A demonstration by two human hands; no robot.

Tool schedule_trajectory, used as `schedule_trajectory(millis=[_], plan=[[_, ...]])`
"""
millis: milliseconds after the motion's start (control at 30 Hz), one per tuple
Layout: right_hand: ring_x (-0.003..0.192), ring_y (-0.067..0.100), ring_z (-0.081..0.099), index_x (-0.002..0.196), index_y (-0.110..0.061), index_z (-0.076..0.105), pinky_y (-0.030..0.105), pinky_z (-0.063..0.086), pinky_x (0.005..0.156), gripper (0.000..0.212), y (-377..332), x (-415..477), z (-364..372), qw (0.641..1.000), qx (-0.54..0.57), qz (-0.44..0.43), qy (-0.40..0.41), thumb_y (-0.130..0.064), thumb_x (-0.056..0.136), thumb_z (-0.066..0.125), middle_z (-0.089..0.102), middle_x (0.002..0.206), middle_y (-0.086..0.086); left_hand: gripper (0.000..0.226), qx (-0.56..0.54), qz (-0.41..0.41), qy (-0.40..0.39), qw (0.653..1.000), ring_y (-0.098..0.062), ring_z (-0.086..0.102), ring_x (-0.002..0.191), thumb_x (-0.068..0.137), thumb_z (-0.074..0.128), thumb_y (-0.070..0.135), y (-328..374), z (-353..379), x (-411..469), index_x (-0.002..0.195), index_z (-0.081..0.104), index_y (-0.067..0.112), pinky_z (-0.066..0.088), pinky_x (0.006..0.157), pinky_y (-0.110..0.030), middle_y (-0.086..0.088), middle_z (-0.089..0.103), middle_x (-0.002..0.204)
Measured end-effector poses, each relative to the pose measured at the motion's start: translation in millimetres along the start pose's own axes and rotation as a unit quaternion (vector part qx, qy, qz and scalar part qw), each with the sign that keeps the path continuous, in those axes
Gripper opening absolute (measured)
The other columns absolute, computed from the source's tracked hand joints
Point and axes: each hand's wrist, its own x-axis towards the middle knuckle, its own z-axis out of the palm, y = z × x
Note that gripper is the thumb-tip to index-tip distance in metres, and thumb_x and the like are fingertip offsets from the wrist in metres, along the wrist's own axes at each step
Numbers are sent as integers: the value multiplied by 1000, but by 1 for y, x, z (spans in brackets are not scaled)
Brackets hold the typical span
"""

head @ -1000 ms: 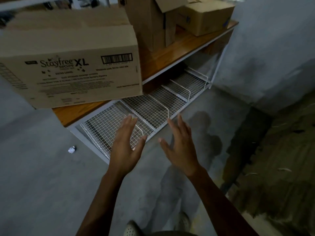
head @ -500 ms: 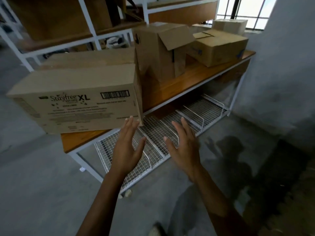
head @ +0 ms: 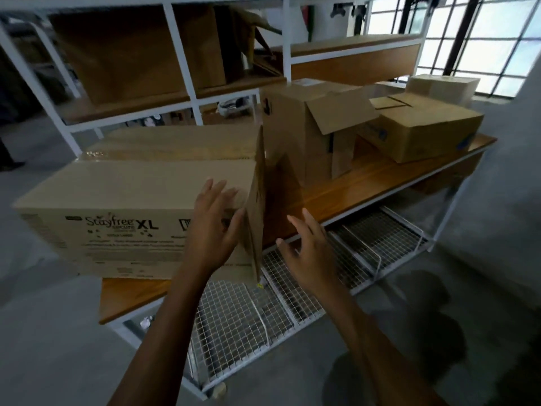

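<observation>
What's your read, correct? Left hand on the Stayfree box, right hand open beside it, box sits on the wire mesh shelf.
Wrong shelf. Head view: Stayfree box sits on the wooden shelf, above the wire mesh shelf. Left hand on it, right hand open beside it: correct.

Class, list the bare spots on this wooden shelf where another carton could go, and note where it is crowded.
Free: the front strip of the wooden shelf, between Stayfree box and closed box, before the open box; wire rack compartments below. Crowded: its back and left.
</observation>
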Motion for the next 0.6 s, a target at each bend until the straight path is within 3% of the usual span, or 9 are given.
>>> schedule_trajectory(millis=[100, 200, 400, 533, 600], plan=[[146, 24, 24, 147, -24, 41, 41, 39, 106, 58, 7, 32, 10, 1000, 6, 5, -19, -47, 96, 55, 18, 163, 4, 47, 35, -25, -30, 999, -30, 24, 148, 97, 51, 40, -12, 7, 38, 136, 56, 13, 26, 115, -44, -13, 44, 151], [145, 26, 25, 147, -24, 42, 42, 39, 105, 58, 12, 65, 19, 999, 12, 2, -45, -46, 96, 55, 19, 163, 4, 51, 91, -88, -113, 985, -31, 26, 146, 97, 52, 38, -23, 23, 78, 141, 49, 12, 27, 115, -44, -14, 39, 153], [145, 31, 24, 149, -25, 36, 47, 34, 110, 64, 34, 150, 34, 995, -10, -15, -97, -53, 94, 53, 21, 162, 5, 49, 150, -141, -223, 953, -33, 45, 127, 94, 54, 45, -51, 63, 166, 129, 51, 12, 44, 103, -48, -14, 50, 135], [148, 33, 19, 152, -26, 31, 51, 29, 114, 66, 63, 215, 42, 988, -29, -24, -150, -50, 94, 53, 19, 163, 4, 43, 148, -170, -256, 940, -28, 53, 106, 95, 56, 44, -63, 89, 219, 121, 54, 11, 45, 87, -39, -15, 56, 122], [149, 35, 17, 152, -26, 31, 52, 28, 116, 68, 75, 244, 44, 983, -23, -17, -184, -49, 93, 55, 19, 163, 4, 48, 150, -193, -258, 935, -27, 53, 107, 94, 56, 46, -67, 107, 240, 126, 54, 11, 46, 89, -39, -14, 56, 126]])
